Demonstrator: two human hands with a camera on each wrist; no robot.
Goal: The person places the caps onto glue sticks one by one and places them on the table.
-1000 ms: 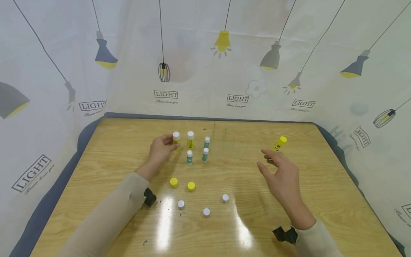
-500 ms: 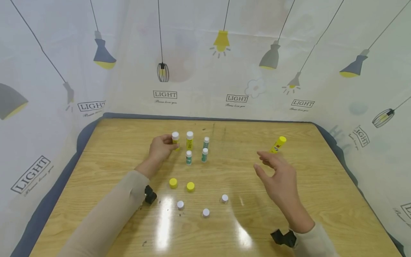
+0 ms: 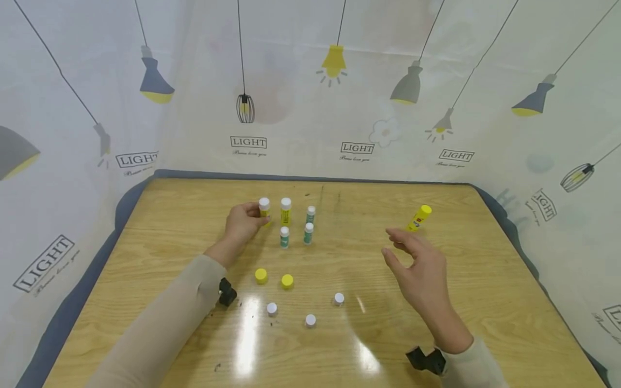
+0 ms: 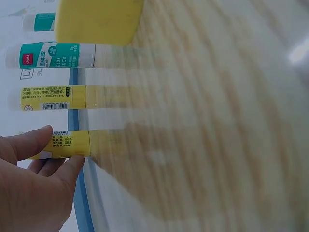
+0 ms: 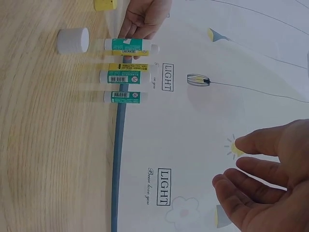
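Left hand point(image 3: 242, 222) pinches the leftmost glue stick point(image 3: 264, 210), upright, at its two o'clock. Right hand point(image 3: 423, 272), fingers loosely bent, holds nothing; the lone yellow glue stick point(image 3: 420, 217), nearest it, sits at twelve o'clock, long axis towards one (flat or standing: cannot tell).

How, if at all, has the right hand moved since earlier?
Yes, slightly: in the head view, the right hand shifted leftward and down the picture against the yellow-capped glue stick.
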